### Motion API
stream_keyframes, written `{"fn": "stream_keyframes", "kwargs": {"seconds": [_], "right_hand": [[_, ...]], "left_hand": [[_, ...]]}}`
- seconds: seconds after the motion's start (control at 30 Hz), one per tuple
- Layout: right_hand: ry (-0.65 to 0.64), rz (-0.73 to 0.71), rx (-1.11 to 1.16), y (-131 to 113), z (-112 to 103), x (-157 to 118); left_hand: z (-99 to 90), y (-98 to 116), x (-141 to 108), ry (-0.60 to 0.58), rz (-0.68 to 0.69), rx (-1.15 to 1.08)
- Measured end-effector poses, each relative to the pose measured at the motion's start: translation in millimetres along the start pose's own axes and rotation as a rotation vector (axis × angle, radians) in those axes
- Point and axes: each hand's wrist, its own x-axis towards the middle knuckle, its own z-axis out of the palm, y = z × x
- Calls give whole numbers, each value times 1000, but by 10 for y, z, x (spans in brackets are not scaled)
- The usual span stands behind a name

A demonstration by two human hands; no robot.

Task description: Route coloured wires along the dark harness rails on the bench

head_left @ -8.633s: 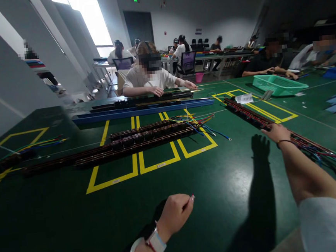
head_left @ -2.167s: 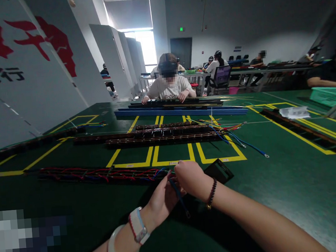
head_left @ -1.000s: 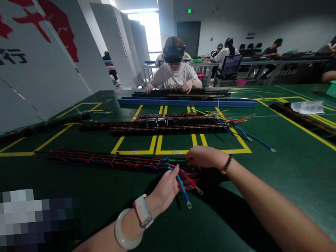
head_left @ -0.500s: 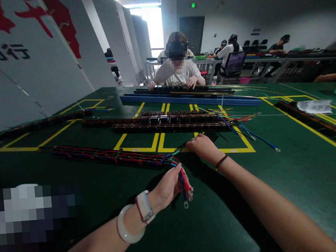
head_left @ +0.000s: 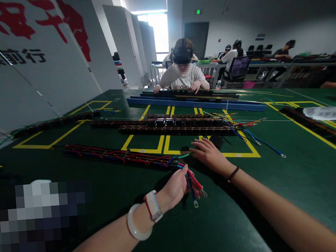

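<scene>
My left hand (head_left: pixel 180 185) is closed around a bundle of red and blue wires (head_left: pixel 194 179) whose metal ring lugs hang past the fingers. The wires come from the right end of a long dark strip assembly (head_left: pixel 115 155) laced with red and blue wire, lying on the green table. A short green wire end (head_left: pixel 183 156) sticks out there too. Just beyond it my right hand (head_left: pixel 207 152) hovers with its fingers spread, holding nothing that I can see. A small dark piece (head_left: pixel 185 149) is near its fingertips, and a black block (head_left: pixel 216 141) lies behind it.
More dark strip assemblies (head_left: pixel 174 126) with ring-lugged cables lie across the middle, before blue rails (head_left: pixel 195 104). A person (head_left: pixel 181 74) sits opposite, hands on dark strips. Another assembly (head_left: pixel 316 130) with white paper (head_left: pixel 321 113) lies at right. Yellow tape (head_left: pixel 247 155) marks the table.
My right hand has opened its fingers, which were pinched together by the green wire. My left hand keeps its hold on the wires. The whole view has shifted slightly.
</scene>
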Motion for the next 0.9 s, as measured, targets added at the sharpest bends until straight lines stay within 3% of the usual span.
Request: {"fn": "stream_keyframes", "kwargs": {"seconds": [0.17,0.3,0.43,0.57,0.7,0.9], "right_hand": [[159,-2,157,-217,-217,-336],[119,-114,280,-380,-379,-437],[113,-340,203,-431,-421,-422],[20,-397,138,-404,-466,-426],[18,-255,240,-350,-460,-445],[56,192,600,-329,-308,-457]], "left_hand": [[-16,5,-5,-22,-23,-9],[-19,-10,10,-53,-12,-32],[-40,-65,31,-79,34,-39],[-38,-99,25,-127,28,39],[-5,-78,-8,-115,20,60],[64,-30,-81,-11,55,70]]}}
